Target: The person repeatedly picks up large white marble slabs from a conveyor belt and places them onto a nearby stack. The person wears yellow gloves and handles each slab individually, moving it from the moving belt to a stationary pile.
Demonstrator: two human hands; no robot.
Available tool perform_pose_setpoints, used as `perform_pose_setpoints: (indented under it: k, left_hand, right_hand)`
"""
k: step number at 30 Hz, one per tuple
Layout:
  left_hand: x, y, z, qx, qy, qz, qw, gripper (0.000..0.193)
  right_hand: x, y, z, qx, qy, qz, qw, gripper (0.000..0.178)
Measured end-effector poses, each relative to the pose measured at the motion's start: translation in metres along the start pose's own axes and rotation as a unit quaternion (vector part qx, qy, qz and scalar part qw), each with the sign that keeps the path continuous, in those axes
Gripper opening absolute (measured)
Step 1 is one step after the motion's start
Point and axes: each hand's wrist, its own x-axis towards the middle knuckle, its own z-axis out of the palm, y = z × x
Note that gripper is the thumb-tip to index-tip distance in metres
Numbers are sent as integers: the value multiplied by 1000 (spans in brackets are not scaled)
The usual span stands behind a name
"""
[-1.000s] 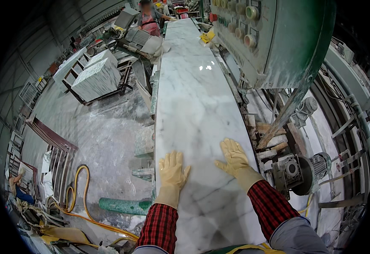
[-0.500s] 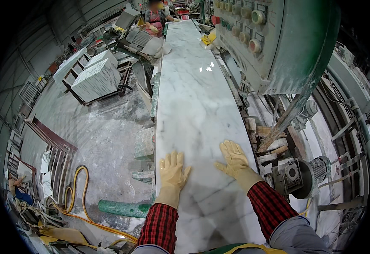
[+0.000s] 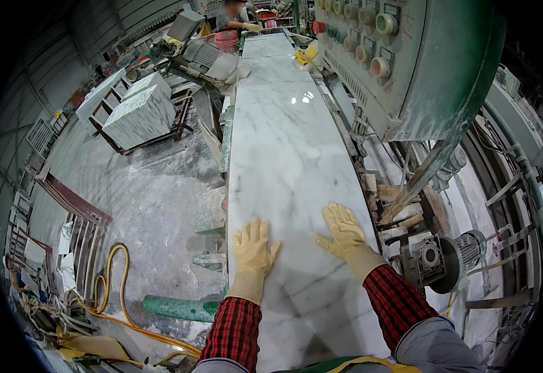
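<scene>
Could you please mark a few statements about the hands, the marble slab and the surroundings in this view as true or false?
1. Both hands lie flat on the white marble slab. True: the left hand and the right hand rest palm down, fingers spread.
2. The hands are bare. False: both wear pale yellow rubber gloves, with red plaid sleeves behind them.
3. The green control panel with round buttons stands to the right of the slab. True.
4. The yellow hose lies on top of the slab. False: it lies on the floor to the left.
5. The electric motor sits left of the slab. False: it sits right of it.
</scene>
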Motion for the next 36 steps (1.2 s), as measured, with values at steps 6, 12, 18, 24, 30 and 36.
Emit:
perform_pose_setpoints:
  k: [6,12,18,24,30,36]
  left_hand:
    - [6,-1,3,-3,3,3,1000,79]
    - [12,-3,3,-3,0,1,1000,79]
    - [19,-4,2,-5,-6,0,1000,78]
    - [20,-1,-1,2,34,5,999,72]
    - [-22,18,-4,-55,27,13,998,70]
    - [-156,38,-44,-93,-71,103,988,72]
  right_hand:
    - [3,3,3,-1,19,-6,1000,95]
    - [10,1,0,-6,-2,3,1000,95]
    - [15,1,-5,-1,-4,4,1000,93]
    - [16,6,-2,12,4,-3,1000,94]
    - [12,17,6,18,48,-6,999,94]
    - [25,17,3,56,28,0,998,94]
